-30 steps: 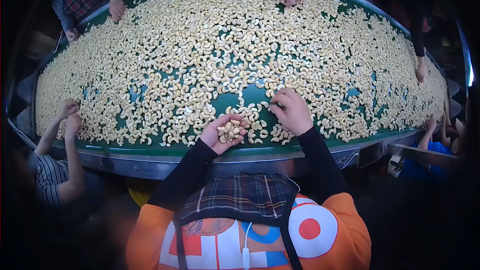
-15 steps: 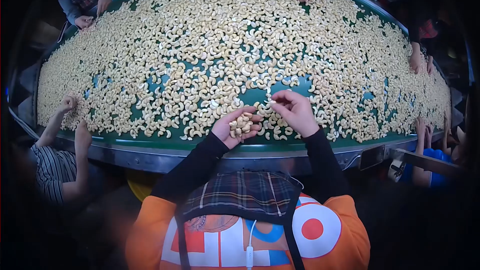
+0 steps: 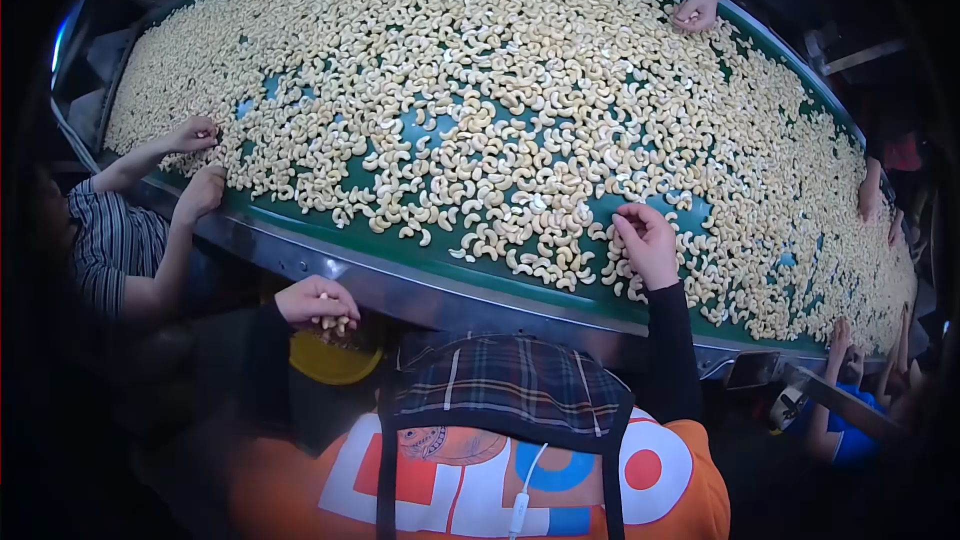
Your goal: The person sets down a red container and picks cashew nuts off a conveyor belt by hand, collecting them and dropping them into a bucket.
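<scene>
Pale cashew nuts [image 3: 500, 70] are spread thickly over the green belt [image 3: 400, 250]. My left hand [image 3: 312, 300] is off the belt, in front of its metal rim, turned over with fingers curled around several cashews [image 3: 338, 323]. Directly beneath it is a yellow container [image 3: 335, 360], partly hidden by the hand and nuts. My right hand [image 3: 650, 245] rests low over the near part of the belt beside a thin patch of nuts. Its thumb and fingers are bent close together; whatever may be between the tips is too small to make out.
A metal rim [image 3: 430, 295] borders the belt's near side. At left, a person in a striped shirt [image 3: 120, 245] has both hands over the nuts. Another person's hand [image 3: 697, 10] reaches in from the far side. More hands and a metal bar [image 3: 850, 405] are at right.
My left hand has moved from above the belt, left and down over the yellow container, and turned over with its cashews. My view has turned; my right hand remains over the belt.
</scene>
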Demonstrator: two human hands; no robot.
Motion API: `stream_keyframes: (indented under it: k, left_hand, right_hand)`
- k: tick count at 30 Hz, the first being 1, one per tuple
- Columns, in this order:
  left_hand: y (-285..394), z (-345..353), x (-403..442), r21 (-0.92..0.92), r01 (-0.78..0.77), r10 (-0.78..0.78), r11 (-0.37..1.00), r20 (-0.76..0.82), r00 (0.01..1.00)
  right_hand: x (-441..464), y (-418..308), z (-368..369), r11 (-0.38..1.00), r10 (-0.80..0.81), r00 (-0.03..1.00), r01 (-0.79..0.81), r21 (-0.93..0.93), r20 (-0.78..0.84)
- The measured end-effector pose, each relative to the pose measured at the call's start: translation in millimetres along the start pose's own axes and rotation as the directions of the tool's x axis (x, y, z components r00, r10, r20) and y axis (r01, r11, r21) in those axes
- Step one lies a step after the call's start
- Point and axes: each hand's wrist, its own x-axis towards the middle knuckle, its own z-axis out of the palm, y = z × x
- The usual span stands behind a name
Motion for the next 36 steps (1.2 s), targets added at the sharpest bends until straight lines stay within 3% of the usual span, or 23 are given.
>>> stream_keyframes:
  k: [1,5,8,10,12,14,16,17,20,25,26,28,29,30,31,32,33,36]
  left_hand:
    - [-2.7,-3.5,-19.3,0.168,0.179,-0.16,0.969,-0.122,0.979]
    - [-15.6,-19.7,-36.2,0.3,0.254,-0.199,0.919,-0.204,0.959]
    - [-13.6,-31.4,-37.7,0.433,0.318,-0.218,0.843,-0.265,0.939]
    - [25.9,-19.8,-10.0,0.386,-0.002,0.02,0.923,-0.041,0.999]
    - [44.8,-4.0,30.8,0.408,-0.236,0.336,0.882,-0.194,0.922]
    - [61.8,6.2,74.0,0.589,-0.263,0.548,0.764,-0.377,0.747]
    - [75.9,16.2,106.3,0.782,-0.217,0.716,0.584,-0.371,0.592]
    - [75.7,13.8,118.8,0.783,-0.225,0.719,0.58,-0.363,0.592]
    - [66.6,2.1,152.2,0.973,-0.153,0.883,0.171,-0.082,0.462]
    - [82.7,-0.9,138.6,0.984,-0.082,0.813,0.157,-0.082,0.576]
    - [87.1,1.6,132.9,0.867,-0.21,0.697,0.453,-0.198,0.689]
    - [91.0,5.2,124.7,0.361,-0.265,0.364,0.894,-0.241,0.9]
    - [87.1,5.5,124.7,0.363,-0.264,0.362,0.894,-0.237,0.902]
    - [80.4,5.7,126.7,0.046,-0.356,0.356,0.933,-0.236,0.904]
    - [73.5,5.6,129.5,-0.278,-0.406,0.349,0.871,-0.232,0.908]
    - [68.9,3.9,133.6,-0.572,-0.412,0.345,0.709,-0.228,0.91]
    - [65.2,1.1,137.3,-0.575,-0.413,0.347,0.706,-0.228,0.91]
    - [58.1,-4.4,142.9,-0.47,-0.326,0.268,0.82,-0.188,0.945]
  right_hand:
    - [0.8,-2.9,5.9,1.0,0.0,1.0,0.0,0.0,0.01]
    - [4.1,-18.0,34.8,0.996,-0.09,0.996,0.089,-0.03,-0.021]
    - [-3.4,-48.8,66.3,0.989,-0.147,0.987,0.146,0.02,0.061]
    - [-2.2,-50.5,75.2,0.975,-0.198,0.977,0.205,-0.087,0.083]
    - [-1.2,-46.4,84.4,0.908,-0.284,0.949,0.313,-0.28,0.14]
    - [-3.5,-45.3,88.6,0.907,-0.281,0.953,0.303,-0.292,0.117]
    - [-6.5,-44.1,90.5,0.907,-0.274,0.958,0.286,-0.308,0.082]
    - [-8.5,-44.7,90.0,0.906,-0.274,0.959,0.283,-0.315,0.075]
    - [-11.6,-45.8,91.4,0.911,-0.254,0.964,0.264,-0.316,0.074]
    - [-4.2,-70.6,118.6,0.841,-0.392,0.919,0.376,-0.388,0.041]
    - [2.1,-77.9,130.4,0.804,-0.441,0.896,0.423,-0.419,0.058]
    - [13.0,-90.1,152.6,0.718,-0.531,0.842,0.509,-0.475,0.099]
    - [14.9,-92.1,160.8,0.72,-0.528,0.844,0.505,-0.476,0.096]
    - [16.7,-92.5,168.7,0.706,-0.503,0.859,0.472,-0.527,0.096]
    - [17.9,-92.8,175.1,0.689,-0.475,0.875,0.438,-0.578,0.095]
    - [20.1,-93.3,179.3,0.665,-0.451,0.887,0.406,-0.627,0.096]
    - [21.1,-93.8,180.8,0.662,-0.451,0.887,0.406,-0.629,0.099]
    - [16.2,-94.1,181.7,0.927,-0.15,0.983,0.178,-0.33,0.108]
